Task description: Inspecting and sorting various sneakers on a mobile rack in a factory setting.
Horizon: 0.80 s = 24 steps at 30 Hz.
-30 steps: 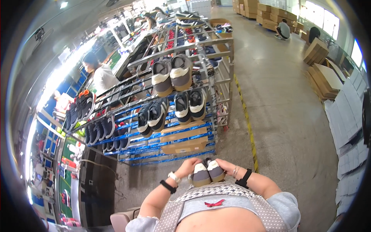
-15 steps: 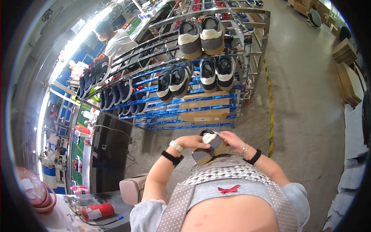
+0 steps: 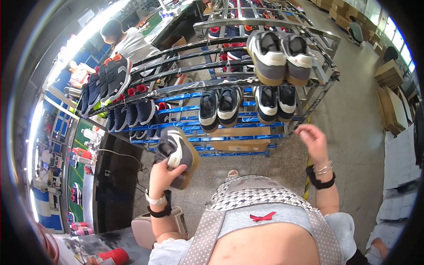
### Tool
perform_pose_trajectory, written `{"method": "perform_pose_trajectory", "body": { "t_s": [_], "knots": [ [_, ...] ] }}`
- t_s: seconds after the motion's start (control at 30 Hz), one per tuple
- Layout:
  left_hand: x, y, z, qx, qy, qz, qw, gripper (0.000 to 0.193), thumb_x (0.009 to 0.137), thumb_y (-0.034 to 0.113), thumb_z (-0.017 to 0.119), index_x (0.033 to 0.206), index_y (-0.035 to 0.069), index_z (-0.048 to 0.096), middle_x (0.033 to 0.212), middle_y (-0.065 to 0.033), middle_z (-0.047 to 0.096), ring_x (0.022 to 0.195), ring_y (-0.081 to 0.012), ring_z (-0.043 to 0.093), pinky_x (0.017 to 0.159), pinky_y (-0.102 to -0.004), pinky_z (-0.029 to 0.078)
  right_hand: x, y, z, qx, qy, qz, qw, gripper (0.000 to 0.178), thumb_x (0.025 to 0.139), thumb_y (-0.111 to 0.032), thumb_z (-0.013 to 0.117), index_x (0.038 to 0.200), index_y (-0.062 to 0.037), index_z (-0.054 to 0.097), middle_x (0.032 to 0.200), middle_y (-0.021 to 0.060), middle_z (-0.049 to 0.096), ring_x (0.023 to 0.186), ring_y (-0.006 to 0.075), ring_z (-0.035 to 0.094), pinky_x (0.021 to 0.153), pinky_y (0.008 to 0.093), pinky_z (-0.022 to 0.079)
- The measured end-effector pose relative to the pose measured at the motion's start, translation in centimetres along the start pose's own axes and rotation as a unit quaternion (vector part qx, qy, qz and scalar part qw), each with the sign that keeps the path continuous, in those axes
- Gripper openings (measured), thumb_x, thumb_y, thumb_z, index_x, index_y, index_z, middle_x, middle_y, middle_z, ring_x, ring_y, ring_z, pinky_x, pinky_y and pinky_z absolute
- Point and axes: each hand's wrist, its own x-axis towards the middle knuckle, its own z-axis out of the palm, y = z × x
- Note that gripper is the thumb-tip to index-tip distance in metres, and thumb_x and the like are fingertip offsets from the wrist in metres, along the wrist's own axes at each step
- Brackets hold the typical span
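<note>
My left hand (image 3: 162,179) is closed around a grey sneaker (image 3: 187,154) with white trim and a tan gum sole, held tilted in front of the rack. A second grey shoe end shows just below it, mostly hidden by my fingers. My right hand (image 3: 316,143) is raised near the rack's right corner, fingers loosely bent and apart, with nothing visible in it. Ahead, a similar pair of grey-and-white sneakers (image 3: 270,59) stands on the upper bars of the metal rack (image 3: 185,84). Dark sneakers with white heels (image 3: 229,106) sit on the blue-wrapped tier below.
Dark shoes with red linings (image 3: 115,79) line the rack's left end. A person in a light top (image 3: 134,44) sits beyond it. To the left is a green-topped workbench (image 3: 76,176); a pinkish bag (image 3: 148,232) lies beside my left arm. Cardboard boxes (image 3: 388,73) stand at right.
My hands have parted. The left has carried the grey sneaker to the left; the right has let go and risen to the right. The view has shifted closer to the rack.
</note>
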Motion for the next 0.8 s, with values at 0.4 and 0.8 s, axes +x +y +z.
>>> {"method": "perform_pose_trajectory", "body": {
  "t_s": [0.4,0.8],
  "knots": [
    [20.6,-8.6,2.1,0.204,-0.105,0.2,0.952,0.045,0.059,0.045,0.072,0.079,0.005,0.064,0.071,-0.0163,0.062,0.07,-0.0332,0.06,0.064,-0.0393,0.047,7.8,-9.0,7.1,-0.169,-0.37,-0.103,0.908,0.03,0.073,-0.015,0.066,0.099,-0.0006,0.061,0.093,0.0117,0.063,0.09,0.026,0.059,0.083,0.0321,0.045],
    [20.1,-7.3,3.3,0.231,-0.07,0.213,0.947,0.044,0.056,0.045,0.074,0.071,0.004,0.066,0.063,-0.0146,0.06,0.059,-0.0275,0.06,0.056,-0.0355,0.048,12.1,9.4,21.4,-0.365,-0.067,-0.052,0.927,0.051,0.06,-0.039,0.074,0.097,-0.0076,0.058,0.127,0.0314,0.034,0.102,0.0419,0.05,0.087,0.0399,0.044]
  ]
}}
